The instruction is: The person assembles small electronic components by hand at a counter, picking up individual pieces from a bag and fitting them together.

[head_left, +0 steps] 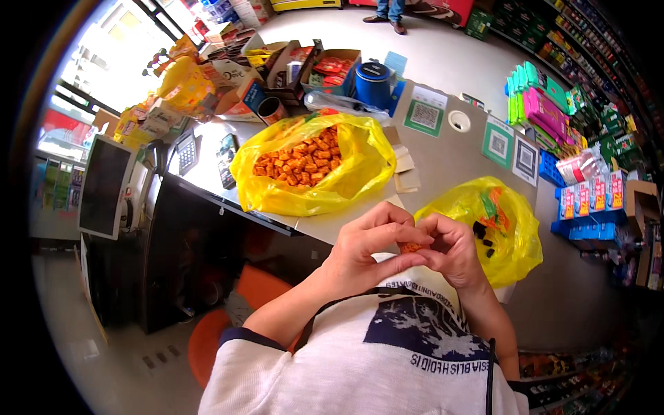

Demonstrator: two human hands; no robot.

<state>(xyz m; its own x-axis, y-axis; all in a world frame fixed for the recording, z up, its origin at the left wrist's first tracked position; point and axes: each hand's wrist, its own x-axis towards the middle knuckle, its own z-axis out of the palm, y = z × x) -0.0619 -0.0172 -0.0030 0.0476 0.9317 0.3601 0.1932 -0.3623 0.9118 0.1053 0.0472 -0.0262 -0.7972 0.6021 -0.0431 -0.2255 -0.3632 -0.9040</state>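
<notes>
Close in front of my chest, my left hand (370,243) and my right hand (453,250) meet with fingers closed in a pinch. Between the fingertips shows a small orange-red piece (411,247), mostly covered by them; its exact kind cannot be made out. Beyond my left hand, a yellow plastic bag (263,197) lies spread on the counter, holding a heap of similar orange-red pieces (301,158). Just past my right hand sits a second yellow plastic bag (520,259), with several small black pieces (487,242) and an orange-and-green wrapper (494,209) inside.
The grey counter (443,162) carries a blue drum (373,84), open boxes of packets (332,69), a calculator (186,152), a phone (227,160) and code cards (424,116). A monitor (106,185) stands left, stacked goods (591,200) right. Another person's legs (391,10) show far off.
</notes>
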